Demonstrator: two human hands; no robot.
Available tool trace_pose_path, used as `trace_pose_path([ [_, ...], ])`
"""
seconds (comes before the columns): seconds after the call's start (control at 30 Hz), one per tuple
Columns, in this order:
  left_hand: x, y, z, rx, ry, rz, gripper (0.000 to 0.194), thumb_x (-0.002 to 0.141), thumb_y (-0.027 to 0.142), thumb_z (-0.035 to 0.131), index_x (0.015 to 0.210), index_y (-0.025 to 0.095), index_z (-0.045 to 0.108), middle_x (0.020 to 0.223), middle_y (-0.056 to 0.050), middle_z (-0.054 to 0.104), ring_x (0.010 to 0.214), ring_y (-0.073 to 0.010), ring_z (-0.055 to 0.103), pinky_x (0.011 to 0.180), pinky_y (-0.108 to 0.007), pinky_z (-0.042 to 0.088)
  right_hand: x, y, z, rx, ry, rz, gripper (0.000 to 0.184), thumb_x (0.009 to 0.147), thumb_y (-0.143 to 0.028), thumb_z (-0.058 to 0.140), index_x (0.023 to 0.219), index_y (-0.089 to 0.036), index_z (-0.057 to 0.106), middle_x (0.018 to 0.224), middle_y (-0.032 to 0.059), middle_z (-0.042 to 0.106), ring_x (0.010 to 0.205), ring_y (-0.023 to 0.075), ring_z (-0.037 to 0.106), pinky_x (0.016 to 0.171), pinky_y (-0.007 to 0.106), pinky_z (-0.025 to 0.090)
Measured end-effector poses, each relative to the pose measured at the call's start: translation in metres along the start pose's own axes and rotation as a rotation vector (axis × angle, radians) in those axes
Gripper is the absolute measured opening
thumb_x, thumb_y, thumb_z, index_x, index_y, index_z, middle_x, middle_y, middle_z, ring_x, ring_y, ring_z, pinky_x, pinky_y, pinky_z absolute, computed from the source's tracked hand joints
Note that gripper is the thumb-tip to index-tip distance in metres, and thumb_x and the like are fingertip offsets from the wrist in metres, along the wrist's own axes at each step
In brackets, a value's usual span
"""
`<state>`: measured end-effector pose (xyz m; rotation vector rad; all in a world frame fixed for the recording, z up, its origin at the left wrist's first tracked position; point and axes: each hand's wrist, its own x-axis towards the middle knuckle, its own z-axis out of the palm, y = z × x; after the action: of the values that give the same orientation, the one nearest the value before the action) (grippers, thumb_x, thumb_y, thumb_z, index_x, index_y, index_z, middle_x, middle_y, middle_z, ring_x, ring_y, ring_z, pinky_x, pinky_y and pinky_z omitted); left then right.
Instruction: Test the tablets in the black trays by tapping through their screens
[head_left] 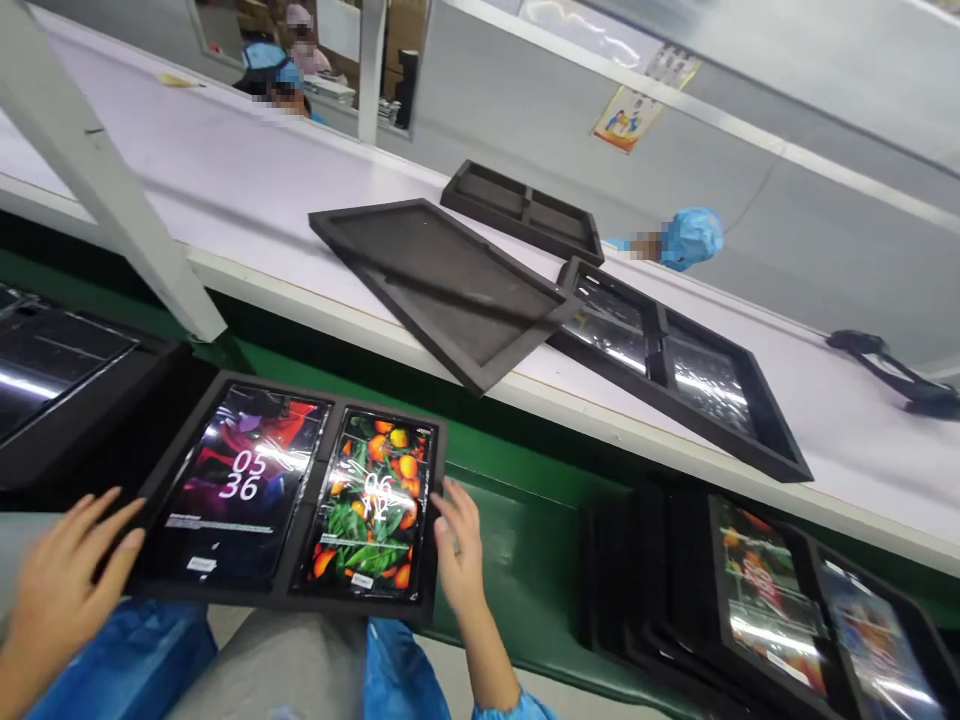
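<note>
A black foam tray (298, 520) lies in front of me, just above my lap, with two lit tablets in its two compartments. The left tablet (240, 480) has a dark red and purple screen reading 05 36. Oranges and green leaves fill the screen of the right tablet (371, 510). At the tray's left edge is my left hand (71, 575), slightly blurred, fingers spread; whether the fingertips touch the edge I cannot tell. My right hand (461, 550) is against the right edge, fingers stretched out and not wrapped round it.
Stacked trays with tablets (772, 600) stand at the right on a green surface (517, 560). Another tray (67, 370) is at the left. On the white shelf (262, 220) lie an empty foam tray (450, 285), a two-compartment tray (525, 205) and a film-covered tray (675, 360). Co-workers sit beyond.
</note>
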<state>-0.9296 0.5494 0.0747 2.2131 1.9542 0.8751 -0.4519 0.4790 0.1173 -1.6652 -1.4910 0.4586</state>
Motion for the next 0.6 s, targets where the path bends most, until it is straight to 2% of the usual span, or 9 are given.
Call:
trace_pose_path([
  [0.07,-0.022,0.009,0.012,-0.039,0.023,0.015,0.048,0.09,0.042,0.042,0.134,0.031,0.054,0.145,-0.01,0.05,0.141,-0.0328,0.037,0.116,-0.056,0.029,-0.008,-0.028,-0.001,-0.112,-0.304,-0.247,0.034,0.096,-0.039,0.051,0.125,-0.032,0.067,0.154,0.003,0.043,0.147,0.0303,0.027,0.116,0.056,0.03],
  [0.13,-0.032,0.018,0.019,-0.057,0.005,0.005,0.042,0.09,0.041,0.044,0.127,0.03,0.06,0.142,-0.011,0.052,0.141,-0.0323,0.038,0.116,-0.056,0.029,-0.009,-0.038,0.0,-0.223,-0.553,-0.41,0.035,0.092,-0.042,0.057,0.127,-0.038,0.065,0.157,-0.0014,0.038,0.148,0.0341,0.024,0.115,0.062,0.027],
  [0.2,-0.031,0.025,0.018,-0.053,-0.029,0.007,0.039,0.09,0.04,0.046,0.12,0.028,0.066,0.141,-0.012,0.053,0.142,-0.0323,0.037,0.116,-0.057,0.028,0.005,-0.028,0.001,-0.326,-0.643,-0.466,0.035,0.092,-0.043,0.059,0.127,-0.043,0.063,0.157,-0.0039,0.037,0.148,0.0367,0.024,0.114,0.069,0.022],
  [0.27,-0.026,0.029,0.014,-0.045,-0.07,0.054,0.036,0.09,0.04,0.048,0.116,0.031,0.07,0.143,-0.009,0.053,0.143,-0.0317,0.034,0.117,-0.057,0.025,0.034,-0.01,0.001,-0.425,-0.539,-0.407,0.033,0.095,-0.04,0.054,0.126,-0.044,0.064,0.158,-0.003,0.035,0.148,0.0386,0.022,0.111,0.074,0.02],
  [0.37,-0.017,0.031,0.007,-0.053,-0.136,0.208,0.032,0.088,0.039,0.054,0.115,0.039,0.071,0.147,-0.002,0.051,0.145,-0.0306,0.031,0.119,-0.057,0.021,0.081,0.01,-0.003,-0.526,-0.217,-0.224,0.037,0.098,-0.041,0.044,0.126,-0.031,0.066,0.16,0.0057,0.031,0.15,0.041,0.014,0.109,0.076,0.02],
  [0.43,-0.011,0.032,0.005,-0.058,-0.194,0.317,0.032,0.088,0.038,0.056,0.116,0.042,0.07,0.149,0.0,0.047,0.145,-0.0308,0.03,0.119,-0.057,0.02,0.096,0.012,-0.007,-0.533,-0.065,-0.17,0.043,0.099,-0.043,0.041,0.129,-0.023,0.065,0.16,0.0105,0.029,0.15,0.0403,0.011,0.11,0.073,0.022],
  [0.53,0.012,0.032,0.007,-0.07,-0.339,0.419,0.03,0.089,0.04,0.056,0.116,0.043,0.069,0.15,0.002,0.046,0.146,-0.0309,0.029,0.119,-0.058,0.019,0.088,0.004,-0.009,-0.483,0.015,-0.193,0.047,0.1,-0.045,0.04,0.134,-0.02,0.06,0.159,0.0121,0.032,0.151,0.0356,0.013,0.113,0.066,0.026],
  [0.6,0.041,0.031,0.012,-0.081,-0.41,0.43,0.03,0.091,0.042,0.052,0.115,0.044,0.069,0.149,0.003,0.047,0.146,-0.0304,0.028,0.119,-0.058,0.018,0.07,0.0,-0.005,-0.429,0.004,-0.192,0.046,0.1,-0.045,0.04,0.132,-0.02,0.062,0.156,0.0127,0.037,0.15,0.0336,0.017,0.115,0.062,0.028],
])
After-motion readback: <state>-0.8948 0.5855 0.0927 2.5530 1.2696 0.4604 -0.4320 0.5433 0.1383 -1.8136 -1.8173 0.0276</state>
